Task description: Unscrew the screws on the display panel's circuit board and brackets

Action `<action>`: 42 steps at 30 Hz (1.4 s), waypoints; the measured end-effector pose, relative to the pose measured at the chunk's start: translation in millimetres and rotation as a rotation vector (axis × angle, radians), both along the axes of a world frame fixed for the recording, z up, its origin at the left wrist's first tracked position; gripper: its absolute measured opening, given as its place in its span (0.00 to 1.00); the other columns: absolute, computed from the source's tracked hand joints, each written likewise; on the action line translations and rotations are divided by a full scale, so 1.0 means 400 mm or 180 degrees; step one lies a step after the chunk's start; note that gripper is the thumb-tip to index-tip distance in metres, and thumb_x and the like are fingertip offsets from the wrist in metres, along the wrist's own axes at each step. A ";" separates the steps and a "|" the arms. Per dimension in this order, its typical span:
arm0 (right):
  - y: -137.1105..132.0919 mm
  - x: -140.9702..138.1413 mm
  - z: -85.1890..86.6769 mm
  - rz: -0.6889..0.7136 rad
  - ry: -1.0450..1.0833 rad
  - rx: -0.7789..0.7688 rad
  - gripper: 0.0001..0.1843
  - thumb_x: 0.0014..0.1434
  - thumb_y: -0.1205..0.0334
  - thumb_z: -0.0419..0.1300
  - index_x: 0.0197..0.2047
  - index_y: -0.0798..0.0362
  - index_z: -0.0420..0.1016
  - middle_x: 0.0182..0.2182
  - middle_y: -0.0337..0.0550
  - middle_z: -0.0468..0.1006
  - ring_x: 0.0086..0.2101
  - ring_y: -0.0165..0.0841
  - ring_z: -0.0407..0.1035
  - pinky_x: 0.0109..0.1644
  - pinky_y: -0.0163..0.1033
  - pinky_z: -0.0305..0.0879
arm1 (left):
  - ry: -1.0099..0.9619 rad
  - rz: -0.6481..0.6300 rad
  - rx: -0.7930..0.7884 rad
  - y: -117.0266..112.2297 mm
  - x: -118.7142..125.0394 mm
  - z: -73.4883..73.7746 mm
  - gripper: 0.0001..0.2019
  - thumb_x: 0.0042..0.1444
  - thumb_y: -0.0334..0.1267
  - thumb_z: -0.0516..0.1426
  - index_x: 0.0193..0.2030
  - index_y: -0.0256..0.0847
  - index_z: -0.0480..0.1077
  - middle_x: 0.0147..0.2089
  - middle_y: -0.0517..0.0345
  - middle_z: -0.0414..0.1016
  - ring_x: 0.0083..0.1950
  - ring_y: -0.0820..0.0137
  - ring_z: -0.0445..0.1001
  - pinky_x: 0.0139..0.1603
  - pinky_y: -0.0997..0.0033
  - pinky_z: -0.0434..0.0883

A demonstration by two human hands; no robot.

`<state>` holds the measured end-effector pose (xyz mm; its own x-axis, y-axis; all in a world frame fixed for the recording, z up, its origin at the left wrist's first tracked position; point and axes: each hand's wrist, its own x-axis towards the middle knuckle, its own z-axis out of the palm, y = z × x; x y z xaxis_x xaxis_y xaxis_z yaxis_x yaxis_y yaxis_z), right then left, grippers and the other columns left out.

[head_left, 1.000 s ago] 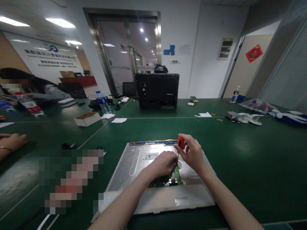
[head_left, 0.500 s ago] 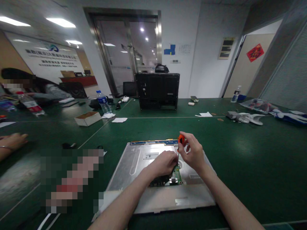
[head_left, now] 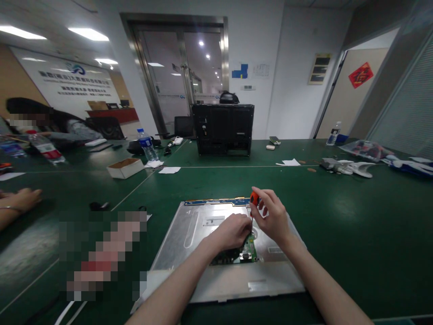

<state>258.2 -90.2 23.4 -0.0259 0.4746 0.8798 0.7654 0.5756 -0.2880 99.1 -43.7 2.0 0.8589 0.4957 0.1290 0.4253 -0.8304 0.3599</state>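
Observation:
A silver metal display back panel (head_left: 189, 234) lies flat on the green table in front of me. A small green circuit board (head_left: 249, 249) sits on its middle. My left hand (head_left: 232, 231) rests curled on that board, pressing it down. My right hand (head_left: 270, 216) is closed around an orange-handled screwdriver (head_left: 253, 198), held upright with its thin shaft pointing down at the board beside my left fingers. The tip is hidden between the two hands.
A black monitor housing (head_left: 223, 128) stands at the far middle. A water bottle (head_left: 146, 144) and a cardboard box (head_left: 125, 168) are at the left. Another person's hand (head_left: 20, 201) rests at the left edge. White parts (head_left: 352, 168) and bags lie at the right.
Both hands stay at the board. The screwdriver handle has shifted very slightly in my right fingers; the view has drifted a little.

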 end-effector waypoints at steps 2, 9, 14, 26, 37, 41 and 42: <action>-0.002 -0.002 0.003 0.0026 -0.0004 0.0001 0.19 0.65 0.66 0.54 0.59 0.52 0.66 0.38 0.44 0.73 0.24 0.26 0.67 0.24 0.31 0.67 | -0.0002 -0.0004 0.0009 0.004 0.000 -0.005 0.08 0.57 0.26 0.53 0.38 0.37 0.73 0.40 0.49 0.80 0.40 0.62 0.76 0.40 0.69 0.69; -0.001 0.000 -0.001 0.0051 -0.0024 -0.0020 0.17 0.66 0.61 0.56 0.57 0.52 0.66 0.37 0.43 0.73 0.23 0.26 0.66 0.23 0.31 0.67 | -0.0023 -0.0027 0.0051 0.004 -0.001 -0.009 0.08 0.56 0.26 0.53 0.38 0.37 0.73 0.40 0.48 0.80 0.40 0.62 0.76 0.40 0.69 0.68; 0.002 0.003 -0.005 0.0005 0.0001 0.0008 0.16 0.67 0.58 0.58 0.56 0.51 0.69 0.40 0.45 0.71 0.23 0.25 0.66 0.23 0.30 0.67 | 0.0027 0.0031 0.0087 0.000 -0.001 0.000 0.07 0.56 0.26 0.53 0.36 0.37 0.73 0.39 0.48 0.80 0.39 0.61 0.76 0.38 0.68 0.68; -0.004 -0.003 0.004 0.0097 -0.0014 0.0002 0.17 0.65 0.66 0.53 0.57 0.53 0.64 0.35 0.42 0.72 0.24 0.27 0.66 0.23 0.31 0.65 | 0.0066 -0.0016 0.0097 0.007 0.002 -0.011 0.08 0.58 0.26 0.53 0.36 0.37 0.73 0.39 0.49 0.80 0.38 0.62 0.77 0.39 0.69 0.69; 0.002 0.003 -0.003 0.0063 -0.0010 -0.0029 0.17 0.66 0.62 0.58 0.57 0.50 0.67 0.40 0.44 0.70 0.24 0.25 0.66 0.23 0.30 0.67 | -0.0018 0.0022 -0.0015 0.006 -0.001 -0.011 0.09 0.56 0.27 0.53 0.39 0.37 0.74 0.40 0.48 0.79 0.41 0.60 0.76 0.42 0.67 0.70; -0.001 0.000 -0.002 0.0048 -0.0027 -0.0083 0.20 0.65 0.65 0.55 0.60 0.50 0.66 0.40 0.44 0.71 0.24 0.26 0.66 0.24 0.31 0.68 | 0.0030 0.0039 -0.0045 0.008 0.000 -0.012 0.08 0.57 0.27 0.53 0.39 0.38 0.74 0.40 0.48 0.79 0.41 0.60 0.76 0.42 0.68 0.69; -0.002 -0.001 -0.001 0.0047 -0.0013 -0.0083 0.21 0.65 0.65 0.55 0.61 0.51 0.66 0.40 0.44 0.72 0.24 0.26 0.66 0.24 0.31 0.68 | 0.0038 0.0041 -0.0051 0.008 0.000 -0.012 0.08 0.58 0.27 0.53 0.39 0.38 0.74 0.40 0.48 0.79 0.41 0.61 0.76 0.42 0.68 0.69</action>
<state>257.8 -90.9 23.0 -0.0366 0.4970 0.8670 0.7581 0.5791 -0.3000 99.3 -40.4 -2.7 0.8538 0.5087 0.1107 0.4403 -0.8190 0.3679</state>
